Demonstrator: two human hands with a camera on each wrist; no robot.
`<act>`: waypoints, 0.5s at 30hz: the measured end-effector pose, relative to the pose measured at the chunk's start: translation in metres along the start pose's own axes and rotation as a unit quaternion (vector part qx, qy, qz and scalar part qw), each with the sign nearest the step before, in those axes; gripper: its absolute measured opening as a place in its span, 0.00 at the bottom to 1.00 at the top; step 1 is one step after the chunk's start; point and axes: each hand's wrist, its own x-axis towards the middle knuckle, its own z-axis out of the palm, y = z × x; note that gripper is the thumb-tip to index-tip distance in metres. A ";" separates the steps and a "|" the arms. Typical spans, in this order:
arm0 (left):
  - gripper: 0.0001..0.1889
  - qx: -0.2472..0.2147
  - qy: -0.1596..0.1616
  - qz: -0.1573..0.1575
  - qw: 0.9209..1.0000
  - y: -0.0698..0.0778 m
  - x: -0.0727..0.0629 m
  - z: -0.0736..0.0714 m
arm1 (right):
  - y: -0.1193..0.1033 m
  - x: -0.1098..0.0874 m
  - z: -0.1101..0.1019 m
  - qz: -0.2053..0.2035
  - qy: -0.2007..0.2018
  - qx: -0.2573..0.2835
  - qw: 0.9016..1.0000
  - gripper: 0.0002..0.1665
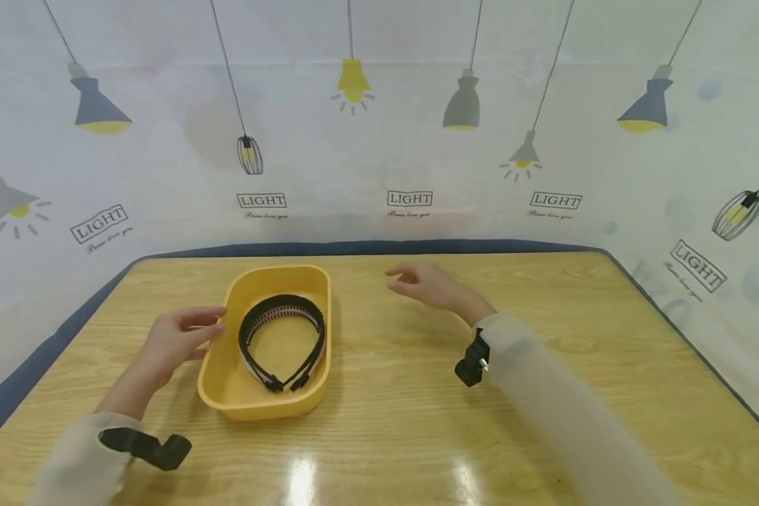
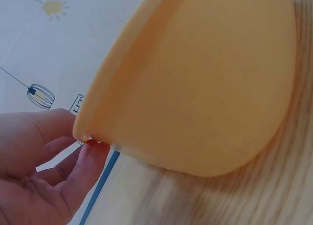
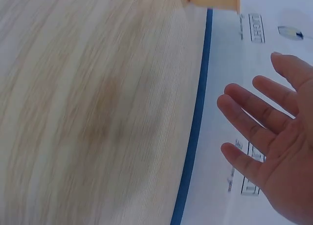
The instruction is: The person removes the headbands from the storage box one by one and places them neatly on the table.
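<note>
A yellow oval bin [image 1: 321, 397] stands at the left of the table, and inside it lie hair headbands [image 1: 250, 327], a black one over a paler toothed one. At the bin's left side my left hand [image 1: 176, 341] holds the rim. The left wrist view shows those fingers [image 2: 94, 159] at the edge, some over and some under the lip of the bin [image 2: 205, 88]. My right hand [image 1: 426, 282] hovers over the back middle of the table, right of the bin, its fingers [image 3: 247, 117] relaxed and holding nothing.
The wood-grain table [image 1: 411, 407] runs under both arms. Behind it hangs a pale cloth [image 1: 329, 154] printed with lamps, with a dark blue strip [image 1: 379, 247] along the table's back edge. Black camera mounts [image 1: 145, 446] sit on both wrists.
</note>
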 end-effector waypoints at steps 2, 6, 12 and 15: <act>0.28 0.000 0.000 -0.001 1.000 -0.001 0.000 0.001 | -0.006 0.007 0.006 -0.009 -0.009 0.001 1.000 0.25; 0.27 -0.001 -0.005 -0.002 1.000 -0.003 0.001 0.000 | -0.019 0.019 0.015 -0.017 -0.025 0.009 1.000 0.24; 0.28 -0.009 -0.013 -0.005 1.000 -0.005 0.002 -0.001 | -0.037 0.038 0.024 -0.029 -0.038 0.022 0.999 0.24; 0.29 -0.014 -0.016 -0.008 1.000 -0.005 0.002 -0.002 | -0.046 0.048 0.028 -0.045 -0.049 0.030 0.997 0.24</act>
